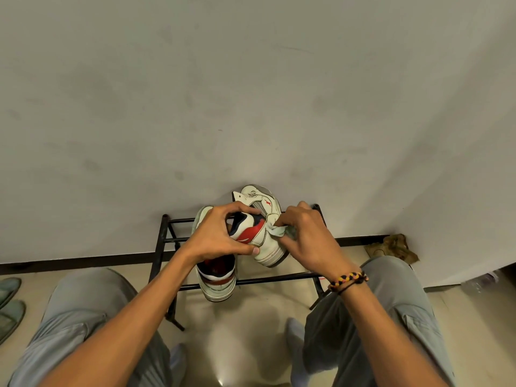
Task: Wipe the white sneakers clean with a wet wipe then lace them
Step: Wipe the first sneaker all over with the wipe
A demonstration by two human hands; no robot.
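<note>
A black rack (164, 241) stands against the wall, one sneaker (216, 277) resting on it. Above it, the left hand (220, 233) grips the other shoe (262, 233); the right hand (307, 233) pinches a wipe (277, 231) against its side. Wiping is under way; next likely turning the shoe to fresh panels, lacing later.

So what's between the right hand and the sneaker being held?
In the head view, a crumpled wet wipe sits between the right hand and the side of the sneaker, pressed against it.
</note>
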